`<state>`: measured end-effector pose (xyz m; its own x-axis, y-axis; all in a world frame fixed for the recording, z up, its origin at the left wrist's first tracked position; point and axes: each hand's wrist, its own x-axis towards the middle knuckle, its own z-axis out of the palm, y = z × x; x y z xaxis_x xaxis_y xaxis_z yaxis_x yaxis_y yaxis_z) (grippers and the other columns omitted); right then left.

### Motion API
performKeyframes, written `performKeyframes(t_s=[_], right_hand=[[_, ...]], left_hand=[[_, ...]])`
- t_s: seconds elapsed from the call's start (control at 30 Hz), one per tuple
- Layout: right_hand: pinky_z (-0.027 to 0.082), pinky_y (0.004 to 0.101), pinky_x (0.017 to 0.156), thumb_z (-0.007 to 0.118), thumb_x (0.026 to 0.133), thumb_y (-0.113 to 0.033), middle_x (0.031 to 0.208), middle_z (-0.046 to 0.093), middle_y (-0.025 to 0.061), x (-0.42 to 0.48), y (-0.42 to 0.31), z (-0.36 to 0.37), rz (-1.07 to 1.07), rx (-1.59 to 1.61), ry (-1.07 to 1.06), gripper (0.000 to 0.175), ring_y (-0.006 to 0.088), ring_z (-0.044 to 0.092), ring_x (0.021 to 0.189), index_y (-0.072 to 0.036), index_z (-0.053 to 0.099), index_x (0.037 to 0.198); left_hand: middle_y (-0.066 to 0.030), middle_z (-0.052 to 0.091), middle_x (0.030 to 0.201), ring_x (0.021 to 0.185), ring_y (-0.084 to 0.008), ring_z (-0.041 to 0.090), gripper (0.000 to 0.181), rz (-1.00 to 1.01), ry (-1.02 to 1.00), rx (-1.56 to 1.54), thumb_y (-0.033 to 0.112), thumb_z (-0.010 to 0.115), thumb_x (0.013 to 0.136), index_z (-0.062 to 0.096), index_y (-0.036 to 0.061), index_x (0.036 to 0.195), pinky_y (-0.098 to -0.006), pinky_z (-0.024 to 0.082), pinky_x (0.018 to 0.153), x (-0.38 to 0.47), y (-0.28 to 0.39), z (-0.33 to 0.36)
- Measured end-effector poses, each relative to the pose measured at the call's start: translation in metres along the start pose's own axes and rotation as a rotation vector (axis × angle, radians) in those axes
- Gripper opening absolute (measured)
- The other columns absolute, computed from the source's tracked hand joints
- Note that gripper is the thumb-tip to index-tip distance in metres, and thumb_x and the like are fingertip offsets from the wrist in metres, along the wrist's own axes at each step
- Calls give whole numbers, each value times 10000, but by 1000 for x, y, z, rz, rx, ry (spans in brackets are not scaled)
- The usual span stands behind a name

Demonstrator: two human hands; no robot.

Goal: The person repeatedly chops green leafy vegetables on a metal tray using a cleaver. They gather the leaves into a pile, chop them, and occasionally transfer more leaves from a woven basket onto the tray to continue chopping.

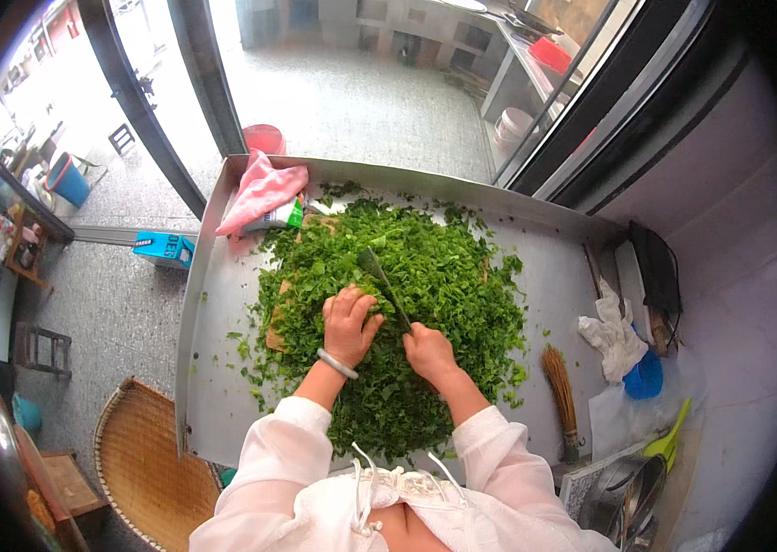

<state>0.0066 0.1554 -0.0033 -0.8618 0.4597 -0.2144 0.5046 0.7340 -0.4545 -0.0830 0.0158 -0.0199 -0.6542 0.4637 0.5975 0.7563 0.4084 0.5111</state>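
Note:
A broad heap of chopped leafy greens (444,276) covers the middle of a metal-topped table with raised edges (223,407). Under the heap, parts of a wooden board (275,337) show at its left side. My right hand (430,352) is closed round the handle of a knife (388,286), whose dark blade points up and left over the greens. Just left of the blade, my left hand (349,326) lies on the greens with bent fingers and the thumb apart; whether it grips any leaves is hidden. A pale bangle circles the left wrist.
A pink cloth (268,190) lies over a packet at the table's back left corner. At the right are a straw brush (559,393), a white cloth (610,331) and a blue bowl (644,376). A woven tray (154,462) stands beyond the left edge, near a blue carton (164,249).

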Motion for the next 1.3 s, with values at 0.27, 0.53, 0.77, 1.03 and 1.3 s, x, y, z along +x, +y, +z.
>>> performKeyframes(t_s=[0.27,0.53,0.77,1.03,1.3], right_hand=[[442,407,480,549,884,-166,604,564,176,-24,-32,-63,-293,312,353,141,353,574,535,-36,519,838],[484,445,524,510,903,-189,664,612,166,-20,-32,-44,-438,-241,216,161,359,613,610,-36,545,868],[488,507,661,516,880,-246,762,635,208,-23,-45,-32,-200,-122,-198,198,425,609,733,-55,533,834],[493,426,525,532,889,-180,626,606,162,-26,-47,-22,-365,-81,112,153,347,621,600,-38,513,837],[486,470,520,517,900,-195,585,600,146,-37,-61,-29,-349,-140,111,159,362,610,560,-48,519,842]], left_hand=[[-147,530,1059,982,-345,514,341,-142,59,-100,6,639,728,568,66,1057,-419,460,827,-15,4,2],[-125,565,1000,915,-326,558,261,-85,103,-39,-5,643,704,567,58,945,-396,499,759,-22,-9,1],[-112,566,975,881,-313,558,220,-96,109,-31,21,651,714,586,59,920,-392,493,755,-34,-9,5],[-160,610,1084,1008,-307,591,396,-318,79,-303,89,669,777,571,22,1155,-373,477,882,-32,-22,-49],[-158,574,1050,970,-309,547,318,-737,228,-38,151,597,833,559,30,1125,-396,445,866,-113,-79,-113]])
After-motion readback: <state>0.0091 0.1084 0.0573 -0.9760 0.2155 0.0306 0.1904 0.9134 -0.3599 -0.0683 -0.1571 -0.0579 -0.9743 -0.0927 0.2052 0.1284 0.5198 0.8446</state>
